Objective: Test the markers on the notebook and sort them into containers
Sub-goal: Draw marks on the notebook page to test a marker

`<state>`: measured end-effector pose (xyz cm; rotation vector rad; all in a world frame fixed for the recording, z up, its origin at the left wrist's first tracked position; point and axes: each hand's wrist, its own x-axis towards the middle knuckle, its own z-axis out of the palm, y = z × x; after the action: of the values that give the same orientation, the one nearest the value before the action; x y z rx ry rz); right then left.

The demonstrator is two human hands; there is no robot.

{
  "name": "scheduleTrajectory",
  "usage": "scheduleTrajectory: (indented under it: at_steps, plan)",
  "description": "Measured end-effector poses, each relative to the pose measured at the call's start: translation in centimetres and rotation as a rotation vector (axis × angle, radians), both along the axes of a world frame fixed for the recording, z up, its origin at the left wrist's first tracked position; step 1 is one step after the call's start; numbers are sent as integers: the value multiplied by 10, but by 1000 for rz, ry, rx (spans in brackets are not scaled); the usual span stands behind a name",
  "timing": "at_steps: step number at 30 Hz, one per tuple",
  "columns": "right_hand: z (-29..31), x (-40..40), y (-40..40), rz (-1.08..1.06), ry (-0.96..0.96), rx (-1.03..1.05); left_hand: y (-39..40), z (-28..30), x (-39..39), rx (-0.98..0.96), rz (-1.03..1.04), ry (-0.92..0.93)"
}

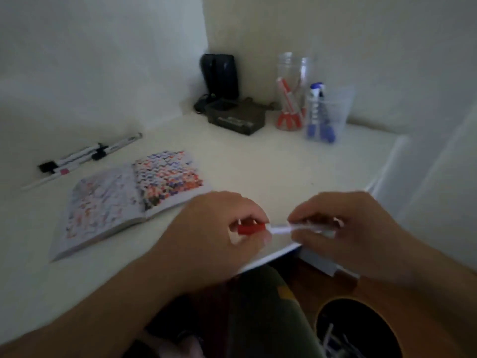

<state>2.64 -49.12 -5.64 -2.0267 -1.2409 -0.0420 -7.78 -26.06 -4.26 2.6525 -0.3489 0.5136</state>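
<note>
1. The desk (258, 164) carries everything. The open notebook (134, 195) lies to the left of both hands, its pages thick with coloured test marks, and the left hand is the nearer to it.
2. Two clear containers stand far back on the right: a tall jar (291, 94) holding red markers and a cup (327, 115) holding blue ones. The right hand is on their side, but both are well away from it.
3. A few spare markers (87, 156) lie at the far left by the wall, apart from either hand.
4. The left hand (219, 233) has its fingers curled round the red cap (251, 228); the right hand (343, 228) pinches the white barrel (309, 228) of the same marker.
5. That marker lies roughly level, its long axis running left to right between the two hands, just above the desk's near edge. Judging by this, the coming move is a pull or a push along that axis; which one cannot be told.
6. Hard to make out: motion blur smears both hands, and whether cap and barrel are joined or just parted is unclear. The nib is not visible, and the right hand's fingers hide the barrel's far end.
</note>
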Motion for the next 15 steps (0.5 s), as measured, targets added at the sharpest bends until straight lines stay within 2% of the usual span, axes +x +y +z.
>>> scheduleTrajectory:
  at_steps: [3,5,10,12,15]
  plan:
    - [-31,-31,-86,-60,168,13,-78,-35,-5,2,-235,19]
    - [-65,-45,-128,-165,235,-33,-119,-69,3,-9,-314,154]
    - [-192,-50,-184,-462,393,-335,-189,-173,53,42,-278,659]
    - [-228,-47,-189,-517,387,-396,-206,-204,66,104,-302,763]
    - [-255,-36,-195,-576,371,-463,-216,-225,77,133,-266,821]
